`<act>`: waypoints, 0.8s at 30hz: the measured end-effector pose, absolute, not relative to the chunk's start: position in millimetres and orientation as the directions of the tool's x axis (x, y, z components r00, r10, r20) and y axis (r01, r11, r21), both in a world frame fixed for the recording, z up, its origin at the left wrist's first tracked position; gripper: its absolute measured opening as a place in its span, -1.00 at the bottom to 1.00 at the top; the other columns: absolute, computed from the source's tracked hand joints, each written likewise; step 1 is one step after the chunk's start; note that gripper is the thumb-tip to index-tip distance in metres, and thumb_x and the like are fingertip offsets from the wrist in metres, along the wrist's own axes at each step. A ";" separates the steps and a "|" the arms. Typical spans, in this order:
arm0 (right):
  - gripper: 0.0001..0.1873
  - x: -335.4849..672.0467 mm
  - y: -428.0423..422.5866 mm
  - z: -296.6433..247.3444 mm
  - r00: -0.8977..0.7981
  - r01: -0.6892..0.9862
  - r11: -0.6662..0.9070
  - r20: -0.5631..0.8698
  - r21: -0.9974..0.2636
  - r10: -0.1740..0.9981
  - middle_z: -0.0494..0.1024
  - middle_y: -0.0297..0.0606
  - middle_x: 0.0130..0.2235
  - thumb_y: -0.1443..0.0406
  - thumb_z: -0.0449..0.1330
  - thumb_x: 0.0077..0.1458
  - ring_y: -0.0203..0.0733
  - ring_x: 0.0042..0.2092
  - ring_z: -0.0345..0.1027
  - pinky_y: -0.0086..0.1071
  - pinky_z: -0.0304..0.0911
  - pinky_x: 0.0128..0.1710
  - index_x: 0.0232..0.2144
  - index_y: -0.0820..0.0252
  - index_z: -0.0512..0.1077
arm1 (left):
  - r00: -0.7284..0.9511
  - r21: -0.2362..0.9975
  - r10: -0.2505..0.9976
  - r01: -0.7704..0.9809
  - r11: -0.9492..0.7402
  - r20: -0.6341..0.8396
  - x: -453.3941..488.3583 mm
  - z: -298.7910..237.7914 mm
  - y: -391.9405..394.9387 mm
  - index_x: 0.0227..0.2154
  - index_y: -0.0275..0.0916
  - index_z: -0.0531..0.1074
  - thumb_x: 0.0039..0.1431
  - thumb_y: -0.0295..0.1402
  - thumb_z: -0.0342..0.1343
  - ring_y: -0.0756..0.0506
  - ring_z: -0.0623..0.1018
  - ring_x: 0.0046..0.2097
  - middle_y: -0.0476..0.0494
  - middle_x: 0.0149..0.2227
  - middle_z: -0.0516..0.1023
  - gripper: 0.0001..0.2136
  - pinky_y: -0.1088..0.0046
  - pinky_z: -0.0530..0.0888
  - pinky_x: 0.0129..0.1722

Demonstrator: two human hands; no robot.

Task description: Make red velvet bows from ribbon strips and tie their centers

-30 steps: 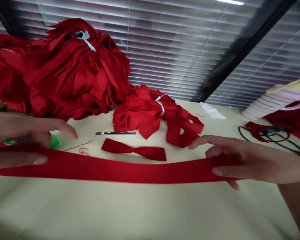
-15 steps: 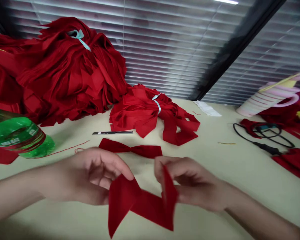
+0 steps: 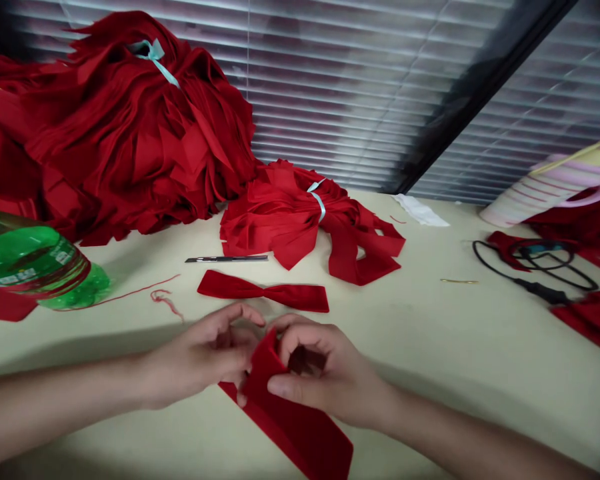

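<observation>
My right hand (image 3: pixel 325 373) pinches a folded red fabric strip (image 3: pixel 310 427) between thumb and fingers. One end of the strip hangs down toward the front edge of the view. On its other side, my left hand (image 3: pixel 205 360) is closed on the same strip, its fingers partly hidden behind the cloth. Just beyond both hands lies a red fabric bow (image 3: pixel 290 297), gathered in at its middle. A slim cutter knife (image 3: pixel 226 259) rests behind the bow. Left of the bow is a small tangle of red thread (image 3: pixel 166 300).
A green bottle (image 3: pixel 35 257) wound with red thread lies at left. Bundles of red strips, one large (image 3: pixel 155 153) and one smaller (image 3: pixel 275 210), are tied with pale blue ribbon. A black cable (image 3: pixel 537 288), a pink striped mug (image 3: pixel 530 197) and white paper (image 3: pixel 423 211) are at right.
My hands have come together, and the right has moved left. The strip, earlier spread between them with both ends turned up, now hangs to the lower right, folded at the top.
</observation>
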State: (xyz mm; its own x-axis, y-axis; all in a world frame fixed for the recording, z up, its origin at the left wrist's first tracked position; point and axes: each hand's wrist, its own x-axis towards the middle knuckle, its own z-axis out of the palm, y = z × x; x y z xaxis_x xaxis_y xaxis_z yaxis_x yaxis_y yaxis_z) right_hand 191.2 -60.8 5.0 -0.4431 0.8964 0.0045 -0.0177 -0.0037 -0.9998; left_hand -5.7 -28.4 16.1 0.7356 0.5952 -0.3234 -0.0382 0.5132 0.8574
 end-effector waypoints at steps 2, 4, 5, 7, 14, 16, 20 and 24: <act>-0.83 191.4 -61.5 5.6 -0.457 -0.003 -0.039 -0.033 -0.999 0.889 0.38 -0.23 -0.24 0.31 0.31 -0.10 -0.26 -0.27 0.34 -0.39 0.27 -0.34 -0.51 0.23 0.37 | 0.699 0.824 0.644 -0.139 0.550 -0.312 -4.9 14.0 -31.7 -0.29 -0.22 0.31 0.16 -0.29 0.09 0.06 0.40 -0.46 0.03 -0.43 0.34 -0.86 0.53 0.42 -0.46; -0.85 191.6 -62.6 7.4 -0.470 0.023 -0.025 -0.033 -0.999 0.882 0.39 -0.25 -0.30 0.30 0.29 -0.09 -0.30 -0.34 0.29 -0.43 0.21 -0.42 -0.49 0.24 0.38 | 0.733 0.838 0.632 -0.161 0.522 -0.253 -5.1 13.6 -34.3 -0.35 -0.26 0.33 0.16 -0.21 0.08 0.04 0.38 -0.44 0.01 -0.43 0.31 -0.80 0.51 0.44 -0.49; -0.85 191.6 -63.1 8.3 -0.474 0.037 -0.012 -0.028 -0.999 0.880 0.39 -0.28 -0.34 0.30 0.28 -0.07 -0.33 -0.38 0.26 -0.45 0.17 -0.46 -0.50 0.25 0.37 | 0.751 0.869 0.622 -0.135 0.475 -0.224 -5.6 13.9 -35.5 -0.33 -0.27 0.35 0.14 -0.20 0.11 0.04 0.38 -0.43 -0.01 -0.42 0.32 -0.78 0.52 0.44 -0.50; -0.84 191.1 -63.9 9.6 -0.483 0.066 0.012 -0.021 -0.998 0.875 0.35 -0.32 -0.42 0.32 0.25 -0.05 -0.39 -0.46 0.17 -0.49 0.07 -0.54 -0.55 0.25 0.34 | 0.750 0.929 0.631 -0.060 0.366 -0.200 -6.6 14.7 -37.7 -0.25 -0.27 0.36 0.09 -0.26 0.18 0.06 0.37 -0.42 -0.01 -0.38 0.33 -0.77 0.56 0.44 -0.49; -0.87 190.4 -63.5 6.3 -0.435 0.054 0.043 0.015 -0.998 0.900 0.40 -0.24 -0.35 0.33 0.26 -0.10 -0.29 -0.37 0.27 -0.42 0.19 -0.43 -0.50 0.25 0.37 | 0.700 0.964 0.674 0.083 0.253 -0.237 -5.7 15.7 -40.2 -0.34 -0.29 0.36 0.14 -0.39 0.12 0.11 0.41 -0.51 0.08 -0.51 0.37 -0.92 0.61 0.38 -0.49; -0.87 190.7 -63.0 6.4 -0.424 0.060 0.010 -0.017 -0.998 0.905 0.41 -0.25 -0.38 0.30 0.24 -0.06 -0.29 -0.37 0.27 -0.41 0.19 -0.42 -0.49 0.25 0.37 | 0.697 0.962 0.675 0.083 0.260 -0.242 -5.1 15.3 -39.4 -0.36 -0.30 0.36 0.12 -0.41 0.14 0.10 0.42 -0.50 0.08 -0.52 0.38 -0.92 0.61 0.38 -0.48; -0.82 190.3 -63.1 8.3 -0.403 0.128 -0.065 -0.112 -0.990 0.908 0.40 -0.29 -0.45 0.22 0.20 -0.01 -0.32 -0.44 0.22 -0.42 0.15 -0.47 -0.49 0.25 0.37 | 0.683 0.961 0.685 0.091 0.263 -0.252 -4.8 15.2 -38.8 -0.38 -0.30 0.35 0.09 -0.41 0.15 0.10 0.40 -0.52 0.09 -0.53 0.36 -0.90 0.61 0.37 -0.51; -0.80 190.0 -64.1 9.0 -0.377 0.172 -0.100 -0.160 -0.980 0.912 0.37 -0.34 -0.50 0.20 0.20 -0.01 -0.37 -0.49 0.15 -0.46 0.09 -0.52 -0.49 0.24 0.37 | 0.688 0.963 0.682 0.101 0.250 -0.249 -4.6 16.8 -39.1 -0.41 -0.29 0.33 0.08 -0.39 0.16 0.12 0.35 -0.55 0.12 -0.57 0.31 -0.88 0.62 0.35 -0.55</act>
State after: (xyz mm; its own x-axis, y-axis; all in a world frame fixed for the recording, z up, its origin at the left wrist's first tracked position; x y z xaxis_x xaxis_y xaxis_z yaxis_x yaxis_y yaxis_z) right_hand 190.0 -64.1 9.0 -0.3774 0.9122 -0.1596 0.1722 -0.1002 -0.9800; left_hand -4.6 -39.1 16.8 0.6881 0.6815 -0.2492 0.1009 0.2503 0.9629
